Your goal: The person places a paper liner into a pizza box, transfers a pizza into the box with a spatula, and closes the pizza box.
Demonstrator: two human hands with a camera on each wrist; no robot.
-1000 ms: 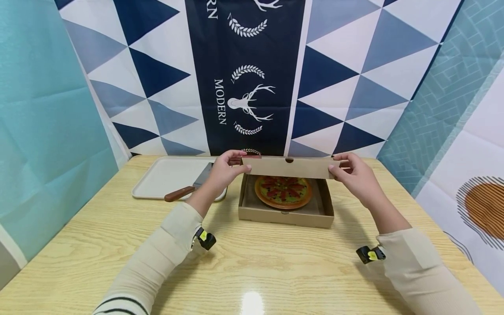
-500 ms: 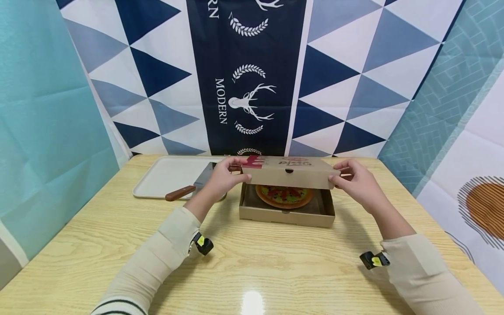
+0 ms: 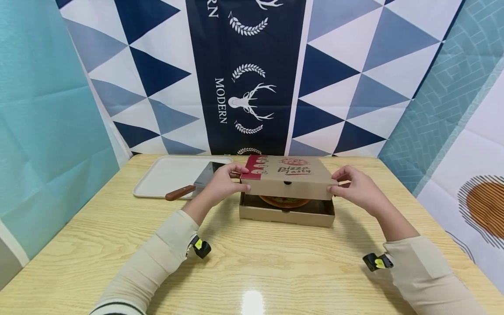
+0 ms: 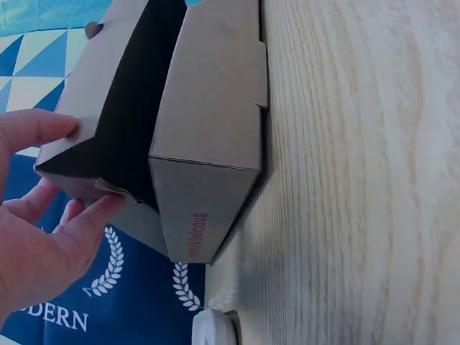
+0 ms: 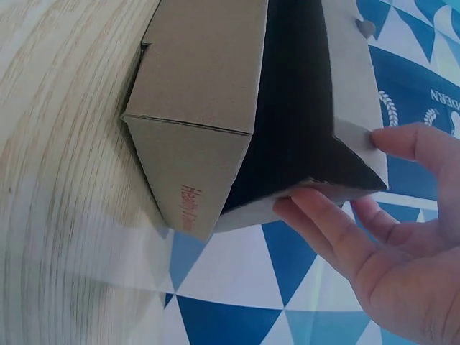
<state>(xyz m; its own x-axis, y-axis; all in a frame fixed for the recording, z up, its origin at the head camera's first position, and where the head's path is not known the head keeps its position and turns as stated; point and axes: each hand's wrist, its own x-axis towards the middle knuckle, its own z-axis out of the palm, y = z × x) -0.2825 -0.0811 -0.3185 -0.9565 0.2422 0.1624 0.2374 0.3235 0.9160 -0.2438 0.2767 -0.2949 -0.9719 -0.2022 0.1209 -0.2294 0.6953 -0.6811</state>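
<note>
A cardboard pizza box (image 3: pixel 286 217) stands on the table, its printed lid (image 3: pixel 291 188) tilted down over the base with a gap left at the front. Through that gap the front rim of a pizza (image 3: pixel 284 203) shows; the lid hides the rest. My left hand (image 3: pixel 223 183) pinches the lid's front left corner, thumb on the front flap and fingers along the side. At the front right corner, my right hand (image 3: pixel 357 189) grips the lid the same way. Both wrist views show the dark gap between lid and base.
To the left of the box lies a white tray (image 3: pixel 165 173). A spatula with a wooden handle (image 3: pixel 180 193) rests across its front edge, partly behind the left hand. A patterned cloth backdrop (image 3: pixel 252 87) rises behind the wooden table (image 3: pixel 275 267).
Both hands have lowered the lid's front edge toward the base. Its printed top has come into view, and most of the pizza is now covered. Tray and spatula have stayed put.
</note>
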